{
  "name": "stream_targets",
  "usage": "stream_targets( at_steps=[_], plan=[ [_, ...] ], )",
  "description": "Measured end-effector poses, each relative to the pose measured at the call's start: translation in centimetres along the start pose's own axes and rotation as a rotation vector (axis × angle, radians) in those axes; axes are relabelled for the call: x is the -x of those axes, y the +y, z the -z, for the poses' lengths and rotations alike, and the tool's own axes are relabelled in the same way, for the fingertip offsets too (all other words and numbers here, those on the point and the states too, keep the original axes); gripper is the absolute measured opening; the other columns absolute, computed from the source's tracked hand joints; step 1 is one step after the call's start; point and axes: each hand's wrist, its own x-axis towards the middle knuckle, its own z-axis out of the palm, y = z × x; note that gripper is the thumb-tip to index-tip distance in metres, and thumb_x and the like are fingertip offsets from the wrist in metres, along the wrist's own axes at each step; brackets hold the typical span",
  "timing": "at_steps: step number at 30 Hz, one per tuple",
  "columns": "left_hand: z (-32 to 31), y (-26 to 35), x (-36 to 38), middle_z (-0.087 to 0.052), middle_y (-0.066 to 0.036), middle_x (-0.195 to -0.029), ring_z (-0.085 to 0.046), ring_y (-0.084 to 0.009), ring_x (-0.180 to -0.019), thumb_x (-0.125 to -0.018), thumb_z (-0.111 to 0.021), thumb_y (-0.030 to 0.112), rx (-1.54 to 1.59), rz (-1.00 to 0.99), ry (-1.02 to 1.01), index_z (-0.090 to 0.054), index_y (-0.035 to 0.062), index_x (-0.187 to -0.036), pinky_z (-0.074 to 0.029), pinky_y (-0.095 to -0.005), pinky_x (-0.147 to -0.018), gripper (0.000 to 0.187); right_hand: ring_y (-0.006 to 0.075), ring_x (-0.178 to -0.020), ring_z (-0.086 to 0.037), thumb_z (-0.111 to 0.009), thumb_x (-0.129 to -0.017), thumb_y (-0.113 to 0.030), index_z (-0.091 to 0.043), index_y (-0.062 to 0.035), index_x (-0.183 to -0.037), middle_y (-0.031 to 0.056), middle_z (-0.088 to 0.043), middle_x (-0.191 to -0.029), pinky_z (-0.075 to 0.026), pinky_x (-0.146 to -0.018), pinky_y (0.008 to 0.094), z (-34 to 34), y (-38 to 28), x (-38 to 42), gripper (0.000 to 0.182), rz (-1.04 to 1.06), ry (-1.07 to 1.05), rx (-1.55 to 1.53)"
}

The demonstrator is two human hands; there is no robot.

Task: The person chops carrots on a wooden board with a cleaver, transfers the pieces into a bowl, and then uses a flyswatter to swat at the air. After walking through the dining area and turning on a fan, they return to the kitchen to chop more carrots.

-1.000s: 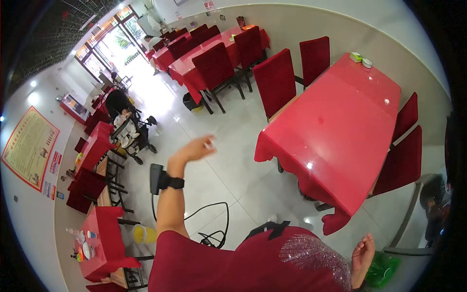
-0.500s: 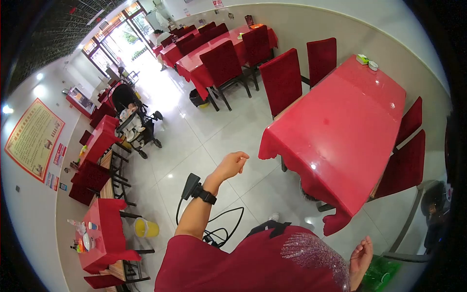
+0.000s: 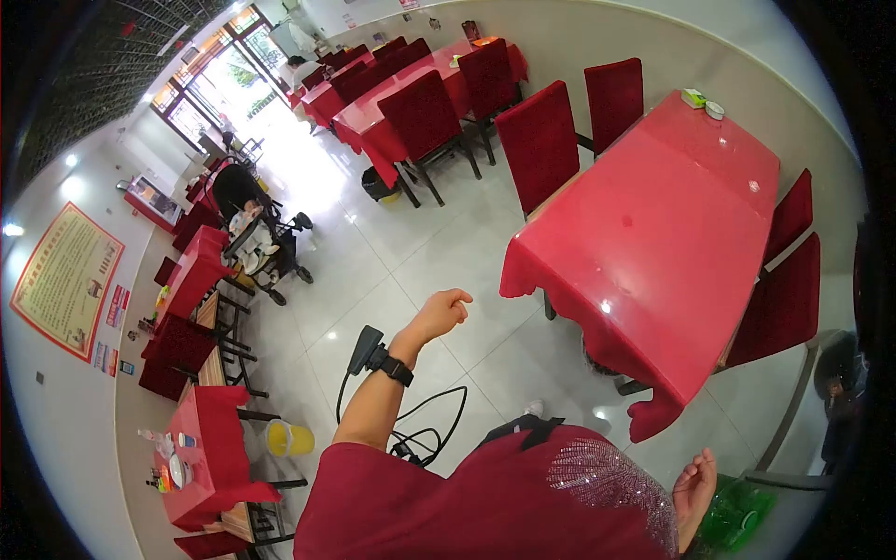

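My left hand (image 3: 441,315) is held out over the tiled floor, left of the near red table (image 3: 644,252) and apart from it. Its fingers are curled into a loose fist, and nothing shows in them. A black strap with a dark device (image 3: 369,353) sits on that wrist, and a black cable (image 3: 457,420) loops down from it. Low on the right, beside my body, my right hand (image 3: 693,487) is half curled, its fingers a little apart and no object visible in it. Just beside that hand is a green plastic bottle (image 3: 737,516), partly hidden.
Red chairs (image 3: 537,145) flank the near table. A stroller (image 3: 257,229) with a small child stands in the aisle. Along the left wall, a red table (image 3: 210,439) bears dishes; a yellow bin (image 3: 289,439) stands beside it. More tables (image 3: 411,93) reach back toward the bright doorway.
The view has shifted slightly, so the near table and its chairs sit a little higher and the left-side tables lower. Both hands keep nearly the same pose.
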Motion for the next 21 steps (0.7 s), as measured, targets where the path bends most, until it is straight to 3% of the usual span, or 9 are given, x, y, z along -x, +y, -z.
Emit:
stream_targets(
  at_steps=[16, 19, 21],
  plan=[
    [0.7, 0.2, -0.3, -0.059, -0.005, -0.076, -0.055, -0.0113, -0.07, -0.084, -0.044, 0.01, -0.005, 0.001, -0.077, -0.054, -0.0034, -0.107, -0.045, -0.0248, -0.067, 0.028, 0.0053, -0.058, -0.051, -0.05, -0.088, -0.008, -0.046, -0.0048, -0.114, 0.0003, -0.055, -0.08, -0.046, -0.047, 0.0152, -1.2, 1.0, 0.8, 0.027, -0.005, 0.036, 0.009],
    [1.4, 1.0, 0.2, -0.059, -0.004, -0.075, -0.055, -0.0107, -0.069, -0.085, -0.045, 0.011, -0.013, -0.012, -0.029, -0.054, -0.0012, -0.108, -0.045, -0.0248, -0.066, 0.028, 0.0059, -0.058, -0.051, -0.05, -0.088, -0.007, -0.045, -0.004, -0.114, 0.0013, -0.055, -0.08, -0.047, -0.047, 0.0157, -2.0, 1.3, 0.3, 0.027, -0.018, 0.03, -0.003],
    [1.5, 1.6, 0.7, -0.057, -0.004, -0.072, -0.057, -0.0102, -0.068, -0.085, -0.045, 0.011, -0.122, 0.079, -0.047, -0.054, 0.0017, -0.11, -0.044, -0.0246, -0.063, 0.029, 0.0061, -0.058, -0.051, -0.049, -0.088, -0.007, -0.045, -0.0037, -0.114, 0.0018, -0.056, -0.08, -0.047, -0.047, 0.016, -1.9, 1.5, 0.1, 0.027, -0.027, 0.053, 0.001]
  ],
)
